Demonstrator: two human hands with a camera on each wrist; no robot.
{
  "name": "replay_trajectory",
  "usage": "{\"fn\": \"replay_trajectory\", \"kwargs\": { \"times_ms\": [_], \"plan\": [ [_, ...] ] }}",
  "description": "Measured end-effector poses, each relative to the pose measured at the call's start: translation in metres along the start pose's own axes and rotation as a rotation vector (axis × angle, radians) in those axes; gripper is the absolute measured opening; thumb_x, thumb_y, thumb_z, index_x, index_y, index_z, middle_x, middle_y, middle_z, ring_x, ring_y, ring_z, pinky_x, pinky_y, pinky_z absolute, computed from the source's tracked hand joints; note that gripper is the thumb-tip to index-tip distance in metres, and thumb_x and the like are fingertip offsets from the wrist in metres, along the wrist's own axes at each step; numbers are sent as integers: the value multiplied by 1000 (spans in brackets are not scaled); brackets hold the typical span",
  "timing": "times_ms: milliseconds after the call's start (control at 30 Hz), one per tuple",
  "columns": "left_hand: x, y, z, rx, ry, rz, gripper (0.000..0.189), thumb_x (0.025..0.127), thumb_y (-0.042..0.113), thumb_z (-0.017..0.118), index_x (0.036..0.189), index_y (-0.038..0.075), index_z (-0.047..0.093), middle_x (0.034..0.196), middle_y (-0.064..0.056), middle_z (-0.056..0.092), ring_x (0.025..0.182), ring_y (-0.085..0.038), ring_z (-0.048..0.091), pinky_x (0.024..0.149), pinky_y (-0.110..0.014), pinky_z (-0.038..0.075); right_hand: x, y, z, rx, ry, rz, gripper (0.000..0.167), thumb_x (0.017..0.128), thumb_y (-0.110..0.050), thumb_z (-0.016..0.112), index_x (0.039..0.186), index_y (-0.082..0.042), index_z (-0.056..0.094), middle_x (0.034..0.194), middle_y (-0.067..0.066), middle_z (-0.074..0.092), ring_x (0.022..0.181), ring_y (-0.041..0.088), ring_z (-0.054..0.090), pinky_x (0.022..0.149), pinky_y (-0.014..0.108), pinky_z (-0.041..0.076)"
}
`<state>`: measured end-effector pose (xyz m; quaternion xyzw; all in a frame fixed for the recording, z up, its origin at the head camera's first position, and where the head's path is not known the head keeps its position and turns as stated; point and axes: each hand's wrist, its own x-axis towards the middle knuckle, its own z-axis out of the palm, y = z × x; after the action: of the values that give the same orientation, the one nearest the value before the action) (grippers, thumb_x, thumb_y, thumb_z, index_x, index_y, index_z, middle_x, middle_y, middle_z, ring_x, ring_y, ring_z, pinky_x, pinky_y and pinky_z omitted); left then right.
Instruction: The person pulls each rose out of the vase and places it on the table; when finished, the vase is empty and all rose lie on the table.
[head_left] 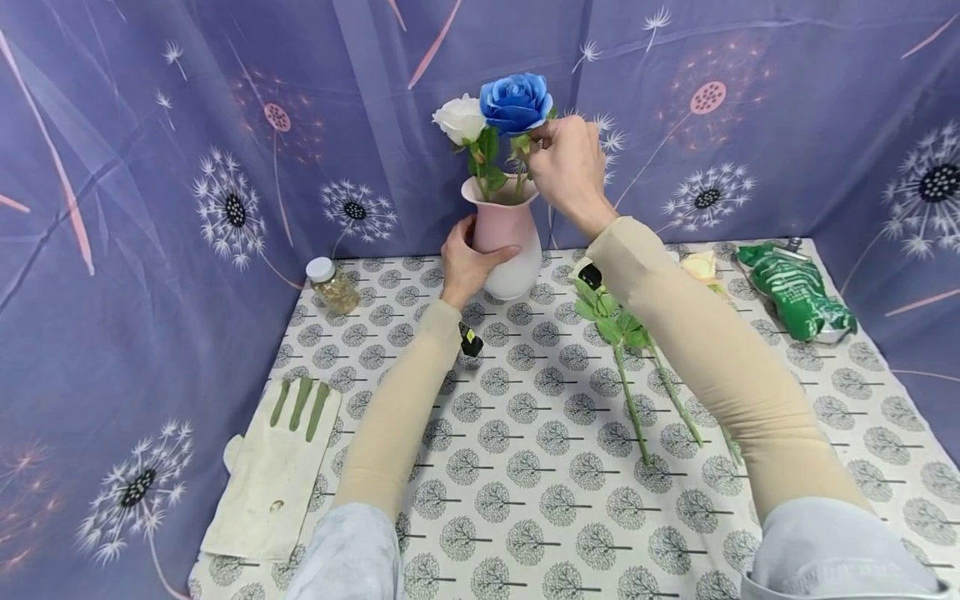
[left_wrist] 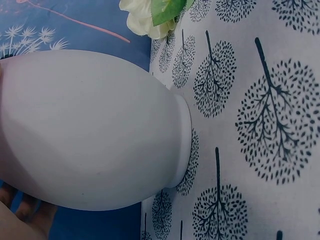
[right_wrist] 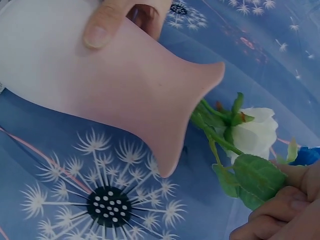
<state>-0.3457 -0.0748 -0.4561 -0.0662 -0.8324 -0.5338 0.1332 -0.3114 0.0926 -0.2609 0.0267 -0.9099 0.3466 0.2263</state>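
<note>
A pink-and-white vase (head_left: 512,242) stands upright at the back of the table. My left hand (head_left: 474,260) grips its side, thumb across the front. A white rose (head_left: 460,119) leans out of the vase mouth on the left. Just below the bloom of a blue rose (head_left: 516,103), my right hand (head_left: 572,162) pinches the stem, which runs down into the vase. In the right wrist view, the fingers (right_wrist: 280,210) of that hand are beside a green leaf (right_wrist: 257,177), and only a bit of the blue bloom shows.
Green-leaved stems (head_left: 626,392) lie right of centre, partly under my right forearm, near a pale yellow rose (head_left: 699,265). A green packet (head_left: 798,292) sits at the back right. A lidded jar (head_left: 332,285) and white-and-green gloves (head_left: 277,467) lie on the left.
</note>
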Motion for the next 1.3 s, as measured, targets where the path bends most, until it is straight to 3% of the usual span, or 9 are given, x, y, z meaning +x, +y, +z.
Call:
{"fn": "replay_trajectory", "kwargs": {
  "times_ms": [167,333,533,700,800,1000,1133,1300],
  "plan": [
    [0,1,0,4,-4,-3,98,72,44,103,153,11,58,152,-11,68,136,-28,67,119,-41,53,3,-2,-7,6,58,-61,35,92,-1,54,89,-8,88,60,-5,59,68,21,53,57,27,30],
    [0,1,0,-7,-3,-4,98,72,43,103,152,11,59,152,-11,68,137,-28,67,120,-42,53,7,-7,-18,23,84,-65,32,91,0,52,75,-9,79,49,-20,34,67,21,44,57,28,26],
    [1,1,0,-14,-2,-8,98,71,44,103,152,11,59,152,-11,68,137,-28,67,121,-42,52,13,-11,-28,48,90,-32,35,93,-4,56,65,-20,69,45,-27,33,64,12,44,58,28,28],
    [0,1,0,-27,-5,-23,99,71,43,103,152,11,59,152,-11,67,137,-29,66,121,-43,52,16,-13,-37,60,118,-66,42,95,-4,57,58,-25,61,44,-27,33,58,8,40,56,27,26],
    [0,0,1,-34,-3,-27,99,70,43,104,152,11,59,152,-11,68,137,-28,67,121,-42,52,17,-16,-43,77,136,-87,40,100,-10,63,62,-23,69,44,-28,36,55,4,40,56,25,25],
    [0,0,1,-45,3,-20,97,70,42,104,151,11,60,151,-10,68,136,-28,67,120,-42,53,19,-22,-55,82,178,-137,28,103,-15,66,84,-12,87,45,-31,34,50,-2,36,54,24,22],
    [0,0,0,-58,2,-27,97,70,42,104,151,11,60,151,-10,68,137,-28,67,121,-42,52,20,-24,-61,99,207,-174,25,104,-18,68,94,-10,90,46,-35,34,48,-6,33,54,22,20],
    [0,1,-1,-67,1,-40,98,70,41,104,152,11,59,152,-10,67,138,-27,66,121,-41,52,23,-26,-70,132,231,-162,22,103,-19,71,98,-10,90,44,-35,33,50,-5,32,60,20,22]
  ]
}}
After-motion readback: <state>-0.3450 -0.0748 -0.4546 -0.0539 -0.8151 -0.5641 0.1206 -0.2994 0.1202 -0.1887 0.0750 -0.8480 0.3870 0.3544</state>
